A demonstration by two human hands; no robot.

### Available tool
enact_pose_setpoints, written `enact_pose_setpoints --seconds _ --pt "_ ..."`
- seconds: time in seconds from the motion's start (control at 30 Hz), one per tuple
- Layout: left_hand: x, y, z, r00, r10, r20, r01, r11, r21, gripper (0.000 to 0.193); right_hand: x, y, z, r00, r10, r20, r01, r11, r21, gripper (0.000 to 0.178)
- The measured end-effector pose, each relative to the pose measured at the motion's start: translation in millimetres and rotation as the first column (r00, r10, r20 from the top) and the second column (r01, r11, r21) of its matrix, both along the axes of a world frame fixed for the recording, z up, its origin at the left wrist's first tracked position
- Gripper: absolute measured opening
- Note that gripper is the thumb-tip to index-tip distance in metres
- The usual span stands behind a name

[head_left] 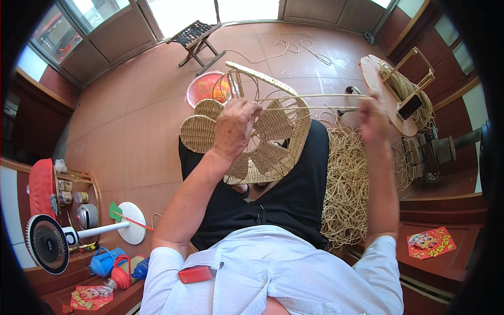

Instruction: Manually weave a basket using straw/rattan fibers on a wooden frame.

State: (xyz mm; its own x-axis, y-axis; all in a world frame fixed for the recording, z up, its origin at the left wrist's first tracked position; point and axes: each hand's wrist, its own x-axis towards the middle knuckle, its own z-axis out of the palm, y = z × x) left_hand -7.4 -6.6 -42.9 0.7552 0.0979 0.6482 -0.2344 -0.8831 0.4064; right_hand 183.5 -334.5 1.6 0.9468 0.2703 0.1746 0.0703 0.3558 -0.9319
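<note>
A woven cord piece rests on my lap, with a curved braided rim and several petal-shaped woven panels, two rounded ones reaching out on the left. My left hand is closed at its upper part, pinching cord against the frame. Two strands of tan cord run taut from there to the right. At their far end my right hand is closed on the cord, slightly smeared by motion. What lies under my left fingers is hidden.
A large heap of loose cord lies beside my right leg. Beyond the work stand a red basin and a folding stool. At right, a round board bears coiled cord and a phone. A fan stands left.
</note>
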Motion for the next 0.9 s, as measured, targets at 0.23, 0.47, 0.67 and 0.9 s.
enact_pose_setpoints --seconds 0.23,0.47,0.67,0.9 --pt "19.8 -10.2 15.1 0.994 -0.041 -0.097 0.027 0.989 -0.145 0.007 90.8 -478.9 -40.3 0.684 -0.646 -0.339 0.661 0.745 -0.086 0.016" --pt "31.4 -6.6 1.8 0.975 0.102 -0.2 -0.138 0.975 -0.173 0.023 -56.9 -690.9 -109.4 0.293 -0.905 -0.31 0.911 0.362 -0.196 0.036" --pt "37.0 -17.0 6.4 0.968 0.2 -0.152 -0.182 0.975 0.126 0.032 -131.1 -600.1 -217.0 0.152 -0.709 -0.689 0.784 0.511 -0.352 0.031" --pt "37.2 -16.3 -2.2 0.996 0.084 -0.027 -0.087 0.983 -0.164 0.026 -77.4 -486.2 -226.1 0.472 -0.687 -0.553 0.532 0.722 -0.442 0.014"
